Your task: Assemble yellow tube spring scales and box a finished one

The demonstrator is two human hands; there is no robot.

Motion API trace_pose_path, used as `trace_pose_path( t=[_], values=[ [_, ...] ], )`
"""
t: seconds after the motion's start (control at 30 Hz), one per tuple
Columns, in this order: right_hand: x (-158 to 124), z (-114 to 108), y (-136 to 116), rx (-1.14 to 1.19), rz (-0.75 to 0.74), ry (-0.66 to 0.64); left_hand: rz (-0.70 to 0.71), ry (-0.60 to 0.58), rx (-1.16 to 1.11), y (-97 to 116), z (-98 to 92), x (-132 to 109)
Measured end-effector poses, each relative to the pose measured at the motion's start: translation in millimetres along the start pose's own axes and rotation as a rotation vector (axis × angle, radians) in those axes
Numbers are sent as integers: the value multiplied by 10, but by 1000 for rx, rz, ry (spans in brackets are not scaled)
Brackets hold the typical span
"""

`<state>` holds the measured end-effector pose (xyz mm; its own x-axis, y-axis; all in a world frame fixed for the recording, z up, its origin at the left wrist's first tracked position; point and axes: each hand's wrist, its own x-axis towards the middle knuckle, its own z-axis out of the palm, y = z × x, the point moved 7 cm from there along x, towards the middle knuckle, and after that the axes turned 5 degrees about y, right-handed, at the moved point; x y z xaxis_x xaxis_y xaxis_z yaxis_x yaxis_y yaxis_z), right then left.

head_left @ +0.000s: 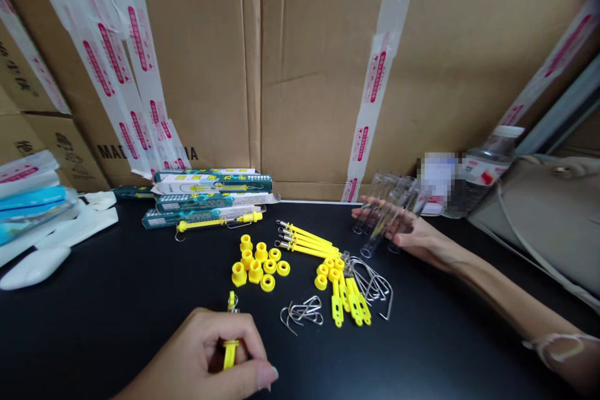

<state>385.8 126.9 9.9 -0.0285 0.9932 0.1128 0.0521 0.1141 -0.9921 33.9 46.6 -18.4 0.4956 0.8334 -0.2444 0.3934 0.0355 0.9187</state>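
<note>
So the left hand [206,347] had a yellow piece [229,356] tucked in its curled fingers — the right hand [417,237] was at the clear tubes [374,242] on the table [182,275], couldn't tell if gripping.

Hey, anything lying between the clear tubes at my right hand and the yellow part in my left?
Yes: on the table between the clear tubes and your left hand lie yellow caps, with yellow rods and metal hooks close by.
</note>
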Motion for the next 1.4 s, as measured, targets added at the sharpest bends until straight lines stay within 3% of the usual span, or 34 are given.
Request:
trace_pose_path(
  t=[0.33, 0.83, 1.13, 1.27, 1.4],
  values=[
    [15, 48, 7, 9, -69, 100, 7, 12, 24, 21, -3, -4],
    [70, 106, -55, -240, -128, 283, 11, 10, 6, 59, -7, -27],
    [90, 234, -251, -664, -62, 270, -13, 19, -21, 131, -12, -45],
    [284, 382, -363, -998, 13, 230, 21, 12, -7, 170, -26, -37],
    [545, 610, -299, -1202, 132, 128, 49, 11, 25, 234, -46, -48]
  ],
)
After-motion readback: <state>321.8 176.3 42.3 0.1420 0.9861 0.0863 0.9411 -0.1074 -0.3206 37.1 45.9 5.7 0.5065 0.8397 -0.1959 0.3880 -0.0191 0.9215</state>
